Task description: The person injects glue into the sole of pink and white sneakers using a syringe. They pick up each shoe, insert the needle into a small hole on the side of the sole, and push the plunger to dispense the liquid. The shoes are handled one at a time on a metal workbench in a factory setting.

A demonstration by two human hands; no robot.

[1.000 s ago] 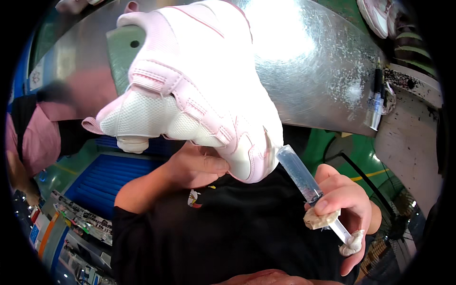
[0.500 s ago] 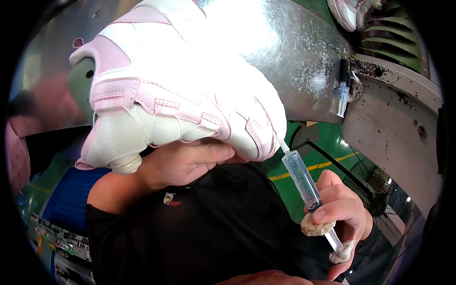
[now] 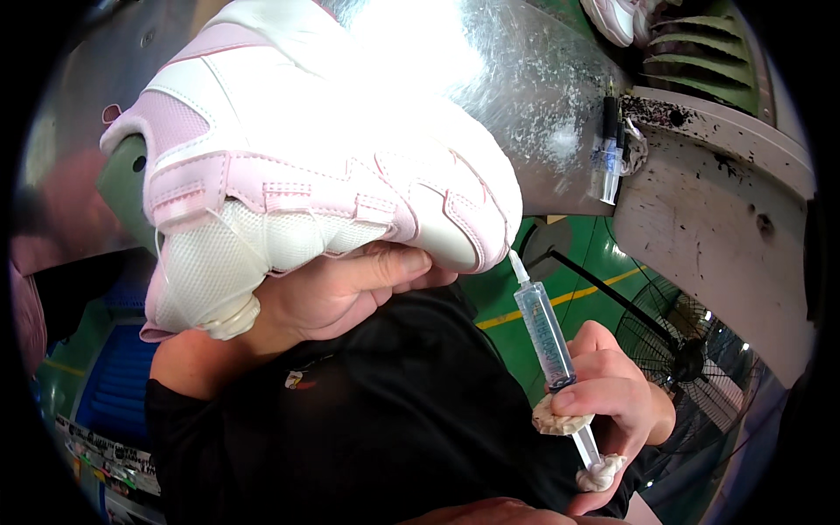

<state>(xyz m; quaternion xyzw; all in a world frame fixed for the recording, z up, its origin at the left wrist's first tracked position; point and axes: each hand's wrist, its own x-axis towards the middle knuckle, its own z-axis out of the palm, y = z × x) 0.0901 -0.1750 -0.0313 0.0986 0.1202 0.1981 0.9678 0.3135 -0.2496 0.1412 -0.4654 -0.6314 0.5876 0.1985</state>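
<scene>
A white and pink sneaker (image 3: 297, 166) is held up on its side, toe to the right, with a green shoe last (image 3: 122, 188) showing at its collar. My left hand (image 3: 350, 284) grips the shoe from below near the forefoot, thumb visible and other fingers mostly behind it. Held in my right hand (image 3: 612, 385) is a clear syringe (image 3: 544, 337), its white tip at the edge of the toe. Cream-coloured wrapping (image 3: 560, 420) covers the syringe's finger flange, and a similar wad (image 3: 600, 473) caps the plunger end. My right thumb and fingers close around the barrel's lower end.
Behind the shoe is a scratched metal work surface (image 3: 525, 131). More syringes (image 3: 608, 157) stand at its right edge, beside a stained pale panel (image 3: 700, 201). Another sneaker (image 3: 612, 19) sits at the top right near green slats (image 3: 700, 61). A fan (image 3: 687, 354) is beyond my right hand.
The whole view has shifted slightly, moving the background left. The shoe has tilted a little, its heel side lower, and the syringe has turned slightly more upright with its tip still at the toe edge.
</scene>
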